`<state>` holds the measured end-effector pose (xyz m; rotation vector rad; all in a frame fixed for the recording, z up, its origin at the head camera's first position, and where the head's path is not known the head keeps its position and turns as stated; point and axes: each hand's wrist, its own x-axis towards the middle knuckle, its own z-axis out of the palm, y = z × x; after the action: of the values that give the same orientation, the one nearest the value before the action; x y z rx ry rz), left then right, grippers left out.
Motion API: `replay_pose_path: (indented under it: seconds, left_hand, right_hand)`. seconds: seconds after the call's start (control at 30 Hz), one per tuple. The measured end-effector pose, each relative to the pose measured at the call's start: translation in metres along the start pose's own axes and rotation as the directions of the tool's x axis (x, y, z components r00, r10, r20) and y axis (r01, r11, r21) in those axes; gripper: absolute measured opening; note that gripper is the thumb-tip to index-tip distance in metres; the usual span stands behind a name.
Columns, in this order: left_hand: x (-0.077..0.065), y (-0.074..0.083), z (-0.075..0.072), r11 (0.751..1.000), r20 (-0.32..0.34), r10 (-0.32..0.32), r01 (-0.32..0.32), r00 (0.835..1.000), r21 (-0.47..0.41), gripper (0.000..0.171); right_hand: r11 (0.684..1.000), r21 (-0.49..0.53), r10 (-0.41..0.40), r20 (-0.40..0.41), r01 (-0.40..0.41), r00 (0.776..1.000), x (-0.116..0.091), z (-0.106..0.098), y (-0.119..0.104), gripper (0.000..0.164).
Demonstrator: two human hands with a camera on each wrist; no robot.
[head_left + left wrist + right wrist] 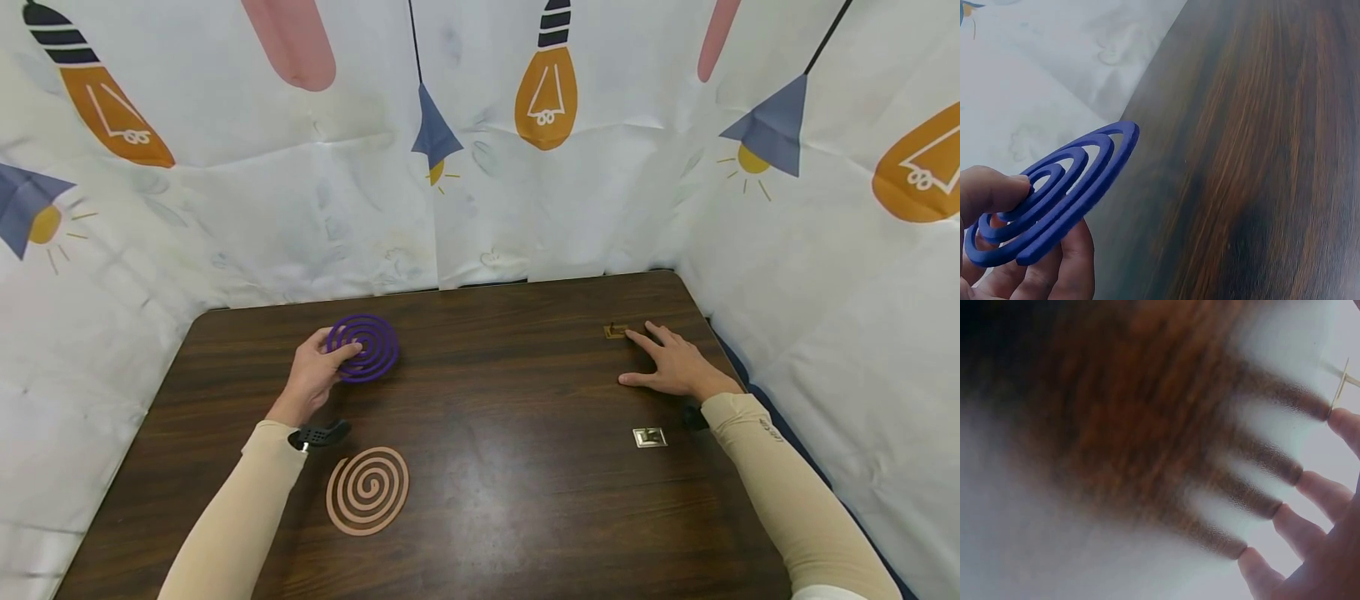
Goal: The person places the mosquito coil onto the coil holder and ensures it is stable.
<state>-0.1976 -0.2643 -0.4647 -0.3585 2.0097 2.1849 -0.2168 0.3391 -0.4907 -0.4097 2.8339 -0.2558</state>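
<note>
My left hand [313,371] pinches a purple spiral mosquito coil [387,343], raised over the back left of the table. The thumb lies on its face near the centre and the fingers are behind it; in the left wrist view the coil [1094,187] is seen tilted, almost edge-on. At the back right, my right hand [678,365] rests palm down with its fingers spread. One fingertip is right at a small gold-coloured metal plate [615,332], and a thin metal edge [1339,390] shows at a fingertip in the right wrist view.
A tan spiral coil [367,492] lies flat at the front left of the dark wood table [487,400]. Nearer than the right hand sits a second small shiny metal plate [649,437]. A patterned white cloth [337,208] hangs around the back and sides.
</note>
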Motion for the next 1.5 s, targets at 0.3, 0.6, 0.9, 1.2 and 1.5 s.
replay_pose_path:
  seconds: [0.3,0.6,0.9,1.2,1.5]
  left_hand:
    - [0.001,0.0,0.011,1.0,0.04,-0.005,0.005,0.999,0.003,0.034]
    - [0.002,-0.002,0.018,1.0,0.052,-0.001,0.002,0.999,-0.002,0.029]
    - [0.002,-0.003,0.027,0.999,0.053,-0.029,0.027,0.998,0.037,0.024]
    - [0.005,-0.006,0.036,0.998,0.085,-0.06,0.059,0.995,0.018,0.032]
    - [0.006,-0.006,0.051,0.996,0.119,-0.078,0.073,0.99,0.048,0.045]
  right_hand:
    - [1.0,0.004,0.007,0.009,-0.007,1.0,-0.001,-0.003,-0.004,0.099]
    - [1.0,0.002,0.002,0.014,-0.002,1.0,-0.003,-0.005,-0.005,0.099]
    - [1.0,0.011,0.004,0.017,-0.004,1.0,-0.001,-0.002,-0.003,0.099]
    - [1.0,0.005,-0.001,0.02,0.001,1.0,0.0,0.0,0.0,0.099]
    - [1.0,0.005,0.002,0.022,-0.003,1.0,0.0,0.0,-0.001,0.099]
